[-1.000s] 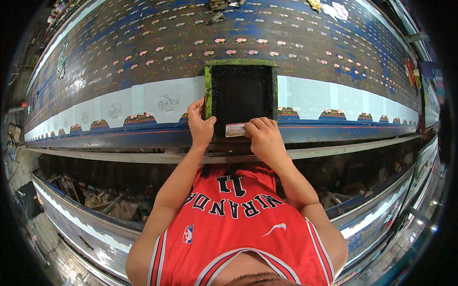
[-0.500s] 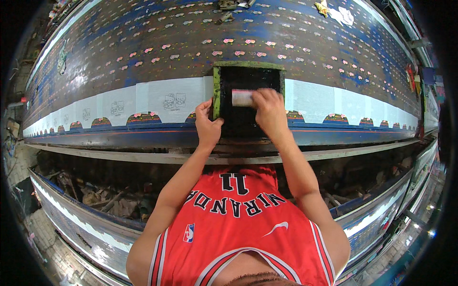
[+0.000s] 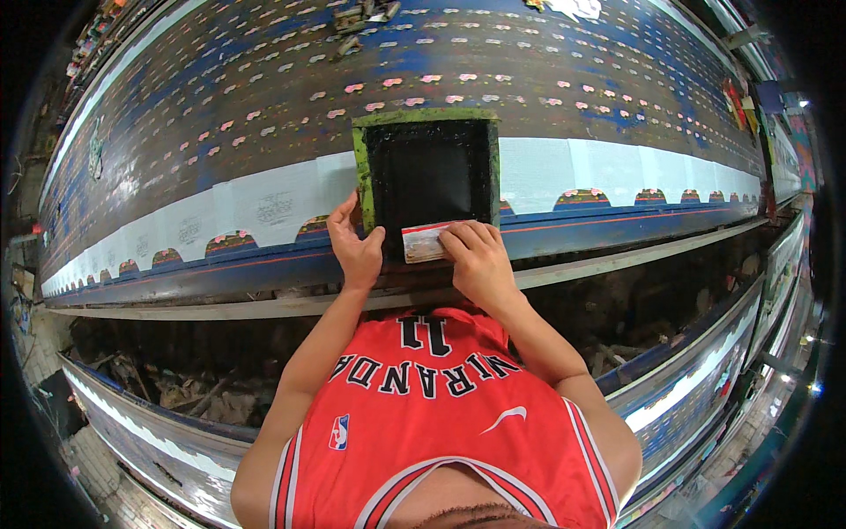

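A square screen-printing frame [image 3: 360, 167] with green, stained edges and a black mesh lies over a row of pale panels [image 3: 539, 157] on the long printing table [image 3: 238, 88]. My left hand [image 3: 355, 247] grips the frame at its lower left side, fingers at the outer edge and thumb toward the front. My right hand [image 3: 477, 254] is closed on a flat squeegee [image 3: 421, 242] with a light, stained body and red edge, held at the near end of the black mesh.
A pale rail [image 3: 617, 257] runs along the table's near edge, with a cluttered dark gap [image 3: 211, 397] below it and another table [image 3: 150, 423] behind me. Dark small objects [image 3: 357, 22] and white cloths [image 3: 573, 7] lie at the far side; a green cord [image 3: 95, 145] lies left.
My right hand pushed the squeegee up the mesh half a second ago and has since drawn it back to the near end. The view has shifted slightly; my left hand still grips the frame.
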`<state>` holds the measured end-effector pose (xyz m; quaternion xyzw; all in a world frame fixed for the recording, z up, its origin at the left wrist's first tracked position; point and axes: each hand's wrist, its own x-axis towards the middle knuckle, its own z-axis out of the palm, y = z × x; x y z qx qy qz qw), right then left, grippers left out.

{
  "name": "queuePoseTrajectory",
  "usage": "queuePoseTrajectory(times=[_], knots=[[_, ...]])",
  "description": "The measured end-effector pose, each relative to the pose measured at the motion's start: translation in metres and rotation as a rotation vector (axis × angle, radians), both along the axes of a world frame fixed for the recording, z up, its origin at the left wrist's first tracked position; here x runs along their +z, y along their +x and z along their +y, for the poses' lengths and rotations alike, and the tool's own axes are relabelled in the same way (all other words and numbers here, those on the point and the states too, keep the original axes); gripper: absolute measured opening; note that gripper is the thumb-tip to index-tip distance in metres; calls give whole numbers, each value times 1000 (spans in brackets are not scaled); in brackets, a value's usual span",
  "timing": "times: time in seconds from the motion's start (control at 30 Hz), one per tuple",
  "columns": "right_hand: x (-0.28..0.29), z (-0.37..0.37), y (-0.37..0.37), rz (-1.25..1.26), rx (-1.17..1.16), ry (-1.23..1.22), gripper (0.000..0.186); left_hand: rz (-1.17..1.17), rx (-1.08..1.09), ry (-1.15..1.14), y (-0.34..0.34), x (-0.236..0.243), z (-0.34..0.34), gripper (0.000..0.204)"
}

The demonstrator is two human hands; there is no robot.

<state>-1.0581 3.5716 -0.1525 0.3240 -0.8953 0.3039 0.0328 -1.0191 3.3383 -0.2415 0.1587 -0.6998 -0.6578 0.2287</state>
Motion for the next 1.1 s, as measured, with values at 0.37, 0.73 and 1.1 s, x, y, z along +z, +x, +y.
queuePoseTrajectory(times=[0.37,0.73,1.1], knots=[[-9,154,-44,-25,-44,34,30,-26,-19,83,-50,-15,164,71],[-20,196,-67,-81,62,53,25,-167,0,119,-67,-19,196,71],[-31,149,-192,34,12,3,13,-239,-7,31,-71,-16,197,67]])
